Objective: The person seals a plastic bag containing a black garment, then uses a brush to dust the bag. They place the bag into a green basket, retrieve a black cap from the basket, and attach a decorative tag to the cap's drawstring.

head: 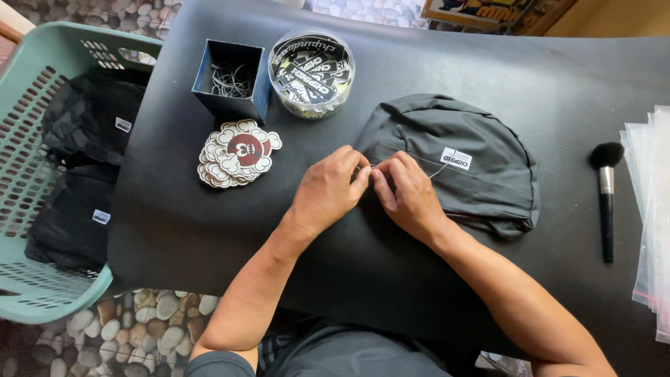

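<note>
A dark grey cap (453,139) with a small white label lies flat on the black mat (433,63). My left hand (328,188) and my right hand (408,195) meet at the cap's near left edge, fingertips pinched together on the fabric. A thin chain or string runs from my right fingers toward the label. What sits between the fingertips is too small to tell.
A stack of cloud-shaped paper tags (236,152) lies left of my hands. Behind it stand a dark blue box of thin metal pins (232,78) and a round clear tub of labels (311,70). A green basket (35,174) of black garments is far left. A black brush (607,195) and clear plastic bags (652,209) lie right.
</note>
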